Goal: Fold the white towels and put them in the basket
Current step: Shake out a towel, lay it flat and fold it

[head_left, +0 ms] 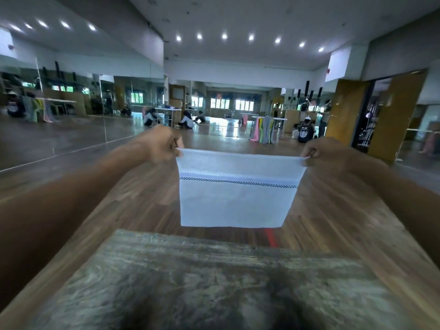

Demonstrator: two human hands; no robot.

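Now, towel (235, 189): long axis 9-to-3.
Left hand (159, 144): fingers pinch 9 o'clock corner.
Right hand (326, 152): probably pinching 3 o'clock corner.

Your bare left forearm (71, 186) is uncovered from the picture's lower left edge up to the wrist. It looks broad and smooth where it lies nearest your head camera and narrows toward the wrist. Your bare right forearm (392, 186) is uncovered in the same way, from the right edge to its wrist. Your bare left hand (162, 144) has rounded knuckles and a blurred outline. A small dark mark by its thumb is too smeared to identify. Your bare right hand (326, 152) is just as soft-edged, its finger detail lost to blur. Whatever you wear above the elbows lies outside the picture.
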